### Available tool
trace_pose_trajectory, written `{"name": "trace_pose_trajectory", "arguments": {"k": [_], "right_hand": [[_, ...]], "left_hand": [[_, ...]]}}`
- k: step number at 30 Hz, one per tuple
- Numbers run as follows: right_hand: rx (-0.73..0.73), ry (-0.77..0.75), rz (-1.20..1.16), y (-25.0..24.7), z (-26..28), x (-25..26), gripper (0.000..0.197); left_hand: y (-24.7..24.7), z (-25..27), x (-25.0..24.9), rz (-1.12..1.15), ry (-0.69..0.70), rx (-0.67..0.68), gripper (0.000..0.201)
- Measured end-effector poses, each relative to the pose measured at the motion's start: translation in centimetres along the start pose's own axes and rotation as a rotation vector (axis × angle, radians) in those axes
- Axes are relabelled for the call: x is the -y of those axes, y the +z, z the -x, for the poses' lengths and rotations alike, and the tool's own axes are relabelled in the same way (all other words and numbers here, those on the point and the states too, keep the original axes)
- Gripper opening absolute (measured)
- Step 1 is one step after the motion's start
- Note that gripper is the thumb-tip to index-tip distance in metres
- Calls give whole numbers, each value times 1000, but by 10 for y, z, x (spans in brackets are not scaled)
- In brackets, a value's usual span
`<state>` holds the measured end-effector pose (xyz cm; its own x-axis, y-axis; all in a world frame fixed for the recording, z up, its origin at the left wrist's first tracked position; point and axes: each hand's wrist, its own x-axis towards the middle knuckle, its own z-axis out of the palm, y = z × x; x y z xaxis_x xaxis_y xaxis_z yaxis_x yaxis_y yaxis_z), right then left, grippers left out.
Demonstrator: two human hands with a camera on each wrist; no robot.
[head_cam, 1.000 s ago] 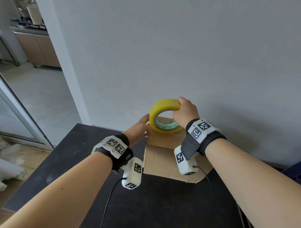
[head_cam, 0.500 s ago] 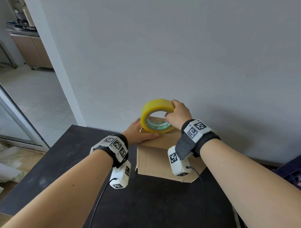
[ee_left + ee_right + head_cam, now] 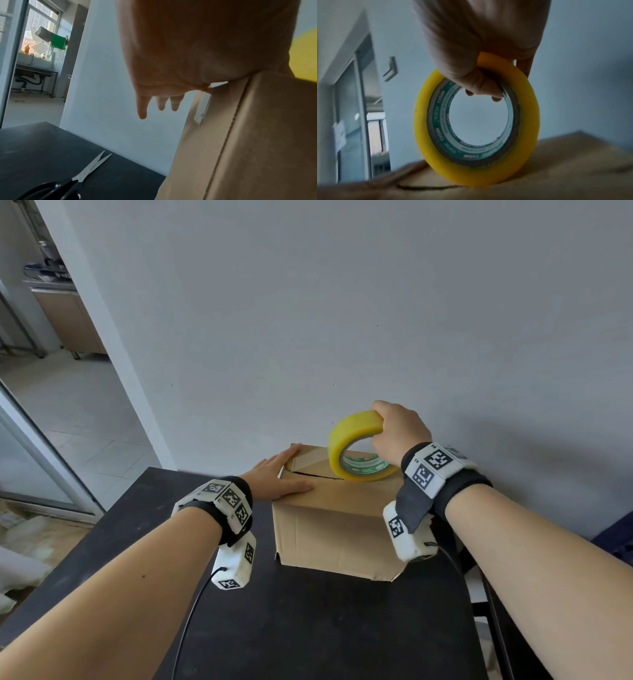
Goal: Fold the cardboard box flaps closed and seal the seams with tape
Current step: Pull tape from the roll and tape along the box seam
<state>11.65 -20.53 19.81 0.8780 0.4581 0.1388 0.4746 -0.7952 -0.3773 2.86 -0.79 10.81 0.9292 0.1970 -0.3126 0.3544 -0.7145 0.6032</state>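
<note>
Taping is the step in hand: left hand (image 3: 274, 479) presses flat on the closed cardboard box (image 3: 337, 518) on the worktop (image 3: 325, 628); right hand (image 3: 399, 431) grips the yellow tape roll (image 3: 354, 455) upright on the centre seam (image 3: 317, 474). Next, judged: draw tape along the seam, keeping the flaps pressed down.

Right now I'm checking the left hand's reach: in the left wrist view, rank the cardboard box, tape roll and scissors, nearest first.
1. cardboard box: under the left hand, touching.
2. tape roll: just beyond, right edge.
3. scissors: on the table, lower left.
</note>
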Motion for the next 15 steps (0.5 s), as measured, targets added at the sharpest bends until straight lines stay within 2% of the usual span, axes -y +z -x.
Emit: {"name": "trace_pose_trajectory", "arguments": {"k": [3, 8, 9, 10, 12, 13, 14, 15], "right_hand": [[4, -40, 114, -7, 5, -3, 31], [11, -60, 105, -8, 5, -2, 28], [7, -54, 92, -8, 4, -3, 29], [5, -46, 73, -8, 4, -5, 30], [-2, -31, 27, -5, 4, -6, 32], [-7, -24, 8, -4, 4, -6, 33], [-10, -19, -4, -4, 4, -6, 33], [-13, -12, -13, -4, 3, -6, 32]], "left_hand": [[-1, 3, -3, 29, 7, 9, 117], [-2, 4, -5, 8, 3, 8, 124], [-4, 7, -9, 79, 5, 8, 121], [-5, 9, -13, 206, 13, -13, 111], [-5, 11, -24, 395, 93, -123, 72], [-5, 10, -29, 394, 128, -181, 59], [-4, 7, -32, 319, 151, -199, 56], [-1, 5, -35, 177, 182, -172, 63]]}}
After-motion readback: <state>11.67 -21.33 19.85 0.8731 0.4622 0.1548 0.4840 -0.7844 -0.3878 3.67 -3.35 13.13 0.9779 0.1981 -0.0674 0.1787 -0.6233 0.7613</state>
